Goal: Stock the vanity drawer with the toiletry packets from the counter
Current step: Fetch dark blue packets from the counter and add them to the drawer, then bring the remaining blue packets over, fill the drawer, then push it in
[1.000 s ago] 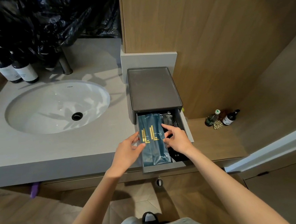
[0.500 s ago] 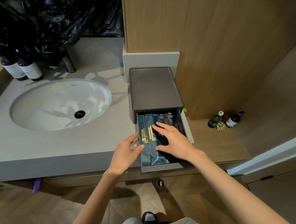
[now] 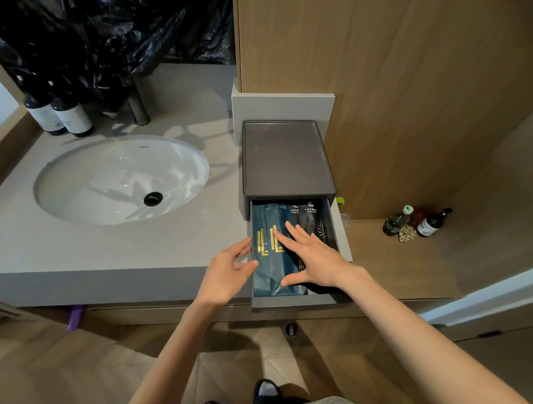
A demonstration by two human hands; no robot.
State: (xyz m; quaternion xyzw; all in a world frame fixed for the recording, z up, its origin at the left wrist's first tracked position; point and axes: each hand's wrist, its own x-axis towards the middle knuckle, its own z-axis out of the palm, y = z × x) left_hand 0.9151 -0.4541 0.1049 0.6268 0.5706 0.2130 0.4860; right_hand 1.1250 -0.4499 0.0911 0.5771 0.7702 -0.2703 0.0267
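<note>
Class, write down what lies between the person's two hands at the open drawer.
In the head view, blue packets with gold stripes lie between the left hand and the right hand, inside the drawer, along its left side.

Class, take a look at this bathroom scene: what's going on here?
A person stands at the grey vanity counter, over the open dark grey drawer. The right hand presses flat, fingers straight, on the dark blue foil packets with gold print inside it. The left hand touches the drawer's left edge. Black packets lie along the right side.
</note>
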